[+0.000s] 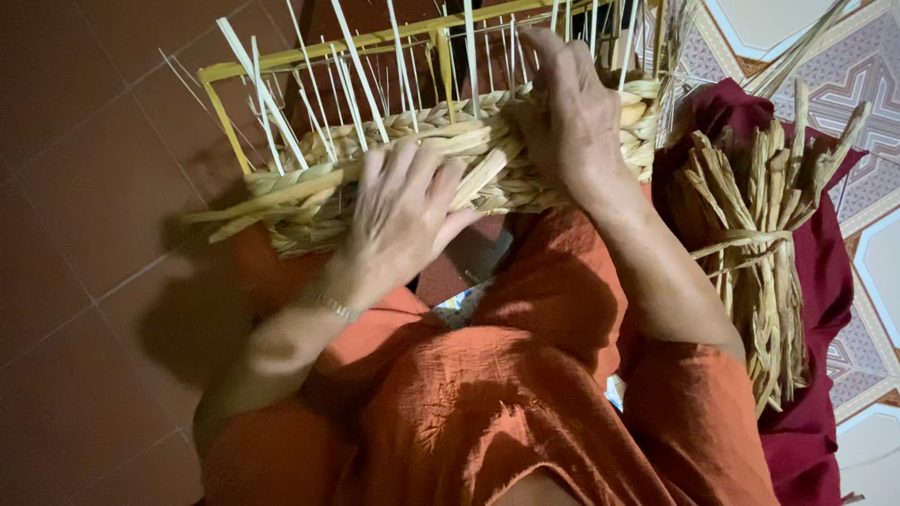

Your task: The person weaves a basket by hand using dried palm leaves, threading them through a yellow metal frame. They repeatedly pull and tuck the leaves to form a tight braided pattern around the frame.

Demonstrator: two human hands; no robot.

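A half-woven basket (309, 192) of pale dried fibre rests against my knees, built on a yellow wire frame (225, 112) with thin white upright strands (349, 89). My left hand (398, 215) lies on the braided wall, fingers spread, pressing a thick fibre strand (450, 141). My right hand (567, 112) grips the upper braid of the basket at its right end, fingers curled over the rim between the uprights.
A tied bundle of dried fibre stalks (759, 244) lies on a dark red cloth (825, 281) at my right. Brown floor tiles (84, 187) are on the left, patterned tiles (872, 103) at far right. My lap is covered by orange clothing (487, 412).
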